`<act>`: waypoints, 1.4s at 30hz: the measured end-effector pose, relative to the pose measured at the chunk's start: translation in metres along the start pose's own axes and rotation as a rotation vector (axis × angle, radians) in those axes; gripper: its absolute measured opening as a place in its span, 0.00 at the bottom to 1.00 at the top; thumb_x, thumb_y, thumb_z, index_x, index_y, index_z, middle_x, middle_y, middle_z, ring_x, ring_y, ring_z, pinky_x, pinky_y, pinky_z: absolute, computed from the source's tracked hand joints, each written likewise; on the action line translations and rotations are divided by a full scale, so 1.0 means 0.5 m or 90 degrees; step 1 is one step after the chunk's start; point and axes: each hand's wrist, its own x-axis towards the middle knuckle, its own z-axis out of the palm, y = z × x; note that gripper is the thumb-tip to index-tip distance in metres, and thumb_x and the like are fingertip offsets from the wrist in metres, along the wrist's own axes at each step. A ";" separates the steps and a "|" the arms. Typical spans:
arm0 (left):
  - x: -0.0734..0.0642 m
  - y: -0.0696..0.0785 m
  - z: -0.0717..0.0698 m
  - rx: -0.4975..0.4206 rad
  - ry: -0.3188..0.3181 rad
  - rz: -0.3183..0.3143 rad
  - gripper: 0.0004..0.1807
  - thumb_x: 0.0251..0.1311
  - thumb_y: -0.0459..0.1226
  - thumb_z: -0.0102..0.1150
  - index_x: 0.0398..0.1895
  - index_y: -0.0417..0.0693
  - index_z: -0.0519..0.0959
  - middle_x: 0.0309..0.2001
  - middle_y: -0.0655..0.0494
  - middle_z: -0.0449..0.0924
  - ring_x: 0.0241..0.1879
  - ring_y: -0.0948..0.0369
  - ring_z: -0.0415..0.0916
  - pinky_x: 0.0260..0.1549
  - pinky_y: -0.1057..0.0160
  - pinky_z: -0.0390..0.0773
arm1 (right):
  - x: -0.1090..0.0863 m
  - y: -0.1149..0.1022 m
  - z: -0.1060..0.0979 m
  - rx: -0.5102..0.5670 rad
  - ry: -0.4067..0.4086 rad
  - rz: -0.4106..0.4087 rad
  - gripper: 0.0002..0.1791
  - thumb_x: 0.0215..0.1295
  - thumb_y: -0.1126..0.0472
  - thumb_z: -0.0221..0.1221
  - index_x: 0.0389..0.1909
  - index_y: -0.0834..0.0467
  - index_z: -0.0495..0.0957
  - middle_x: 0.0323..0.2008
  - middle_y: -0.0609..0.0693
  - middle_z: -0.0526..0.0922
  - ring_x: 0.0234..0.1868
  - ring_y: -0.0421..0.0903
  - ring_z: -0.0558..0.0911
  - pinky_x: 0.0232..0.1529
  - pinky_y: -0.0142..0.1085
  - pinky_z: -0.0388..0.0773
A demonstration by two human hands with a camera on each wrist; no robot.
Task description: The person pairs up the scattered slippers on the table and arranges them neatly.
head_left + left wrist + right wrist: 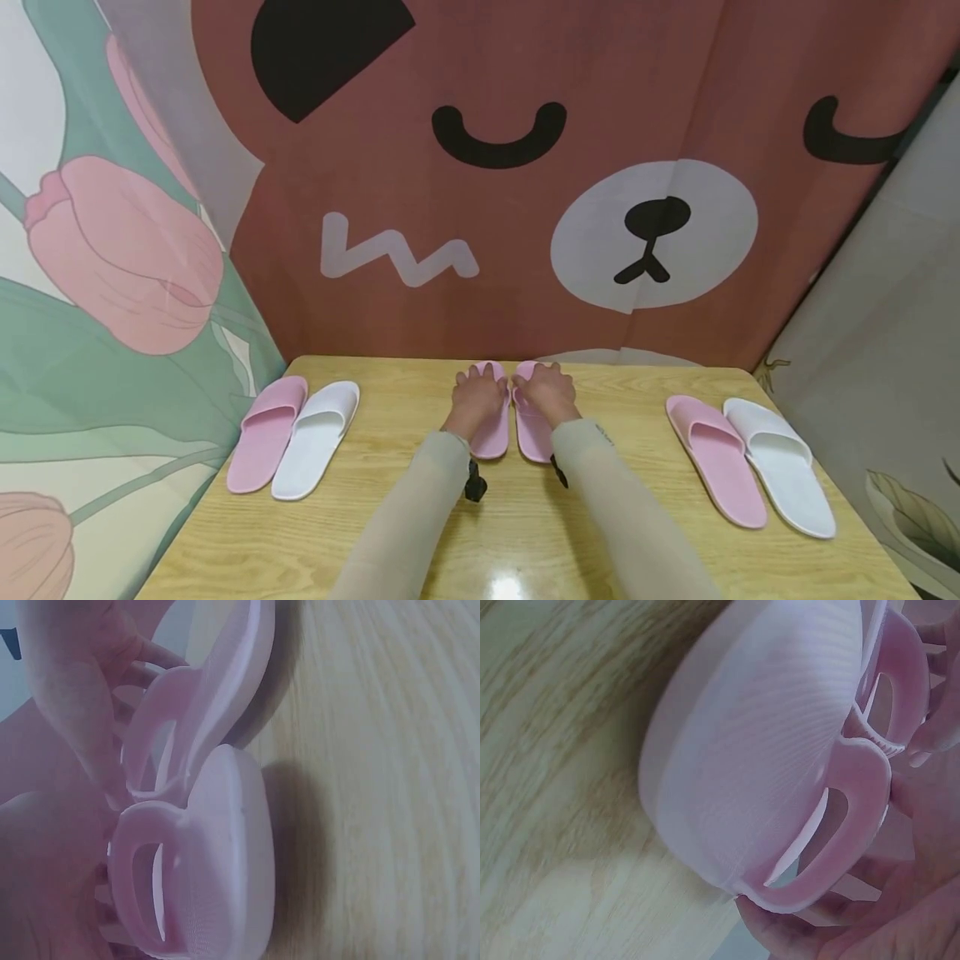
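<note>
Two pink slippers lie side by side at the back middle of the wooden table, toes toward the curtain. Over the upper of the left pink slipper the left hand is spread, gripping it from above. The right hand holds the right pink slipper likewise, its thumb on the inner side. In the right wrist view, fingertips touch that slipper's outer edge beside the sole. The left wrist view shows both open-toed uppers close together; the left hand's fingertips are partly hidden there.
A pink slipper and a white slipper lie at the table's left. Another pink slipper and white slipper lie at the right. A bear-print curtain hangs behind the wooden table, with printed cloth at both sides.
</note>
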 end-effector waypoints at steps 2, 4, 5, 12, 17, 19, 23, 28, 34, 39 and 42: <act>0.002 0.001 0.001 0.000 0.003 -0.001 0.32 0.78 0.53 0.36 0.75 0.45 0.64 0.64 0.38 0.68 0.61 0.38 0.65 0.53 0.43 0.75 | 0.001 -0.001 0.001 -0.001 0.003 0.001 0.39 0.71 0.36 0.54 0.65 0.65 0.73 0.61 0.68 0.72 0.60 0.70 0.73 0.56 0.59 0.74; 0.003 0.001 0.003 -0.001 0.005 -0.001 0.32 0.78 0.53 0.37 0.75 0.45 0.64 0.64 0.38 0.68 0.61 0.38 0.65 0.52 0.43 0.75 | 0.002 -0.001 0.002 -0.001 0.004 0.002 0.39 0.71 0.36 0.54 0.65 0.65 0.73 0.61 0.69 0.72 0.60 0.70 0.73 0.56 0.60 0.74; 0.003 0.001 0.003 -0.002 0.006 -0.001 0.32 0.78 0.53 0.37 0.75 0.45 0.64 0.64 0.38 0.68 0.61 0.38 0.65 0.52 0.44 0.76 | 0.002 -0.001 0.003 -0.002 0.004 0.003 0.39 0.71 0.36 0.53 0.65 0.65 0.73 0.61 0.68 0.72 0.60 0.70 0.73 0.56 0.60 0.74; 0.004 0.003 0.003 -0.004 0.011 0.005 0.32 0.78 0.54 0.38 0.75 0.44 0.64 0.64 0.37 0.68 0.60 0.39 0.66 0.52 0.44 0.75 | 0.002 -0.004 0.003 -0.013 0.000 0.013 0.40 0.71 0.35 0.52 0.67 0.64 0.72 0.60 0.67 0.72 0.59 0.69 0.74 0.55 0.59 0.75; 0.003 0.001 0.003 -0.013 0.013 0.003 0.32 0.78 0.54 0.39 0.75 0.45 0.65 0.64 0.38 0.68 0.61 0.39 0.65 0.52 0.43 0.75 | -0.003 -0.006 -0.001 -0.021 -0.003 0.008 0.40 0.72 0.35 0.51 0.67 0.65 0.72 0.60 0.67 0.71 0.59 0.68 0.74 0.54 0.58 0.75; 0.003 0.000 0.002 -0.014 0.013 -0.002 0.32 0.78 0.54 0.38 0.74 0.45 0.65 0.63 0.38 0.68 0.62 0.40 0.64 0.53 0.43 0.74 | -0.006 -0.006 -0.004 -0.020 0.000 0.007 0.39 0.72 0.35 0.51 0.66 0.65 0.72 0.59 0.67 0.72 0.58 0.68 0.74 0.54 0.58 0.75; 0.000 -0.004 -0.004 -0.013 0.013 -0.011 0.32 0.77 0.54 0.39 0.72 0.44 0.66 0.62 0.37 0.69 0.62 0.40 0.64 0.55 0.42 0.73 | -0.009 -0.004 -0.012 -0.021 0.000 0.008 0.39 0.72 0.36 0.52 0.65 0.66 0.72 0.58 0.67 0.72 0.58 0.67 0.74 0.54 0.58 0.76; -0.003 -0.006 -0.012 0.001 0.012 -0.010 0.33 0.77 0.56 0.39 0.71 0.42 0.68 0.63 0.37 0.68 0.63 0.40 0.64 0.56 0.41 0.72 | -0.007 0.000 -0.019 -0.035 -0.009 0.014 0.39 0.72 0.36 0.52 0.65 0.66 0.72 0.59 0.67 0.72 0.59 0.66 0.73 0.56 0.58 0.75; -0.005 -0.008 -0.021 -0.001 0.013 -0.004 0.35 0.76 0.57 0.38 0.75 0.44 0.64 0.70 0.37 0.63 0.67 0.39 0.60 0.61 0.39 0.68 | -0.008 0.006 -0.035 -0.035 -0.005 0.008 0.39 0.72 0.35 0.52 0.62 0.66 0.75 0.57 0.66 0.73 0.59 0.65 0.74 0.57 0.58 0.74; -0.007 -0.009 -0.033 0.008 0.017 0.006 0.36 0.76 0.58 0.39 0.77 0.45 0.62 0.74 0.39 0.59 0.70 0.39 0.58 0.64 0.39 0.65 | -0.009 0.012 -0.049 -0.048 0.003 -0.003 0.38 0.71 0.34 0.53 0.62 0.65 0.75 0.57 0.65 0.75 0.58 0.65 0.74 0.56 0.58 0.74; -0.010 -0.009 -0.043 0.014 0.018 0.013 0.36 0.76 0.58 0.39 0.77 0.46 0.61 0.76 0.40 0.57 0.71 0.39 0.57 0.65 0.40 0.65 | -0.006 0.015 -0.056 -0.066 -0.002 -0.001 0.38 0.72 0.35 0.52 0.65 0.64 0.73 0.59 0.65 0.74 0.59 0.66 0.73 0.57 0.59 0.74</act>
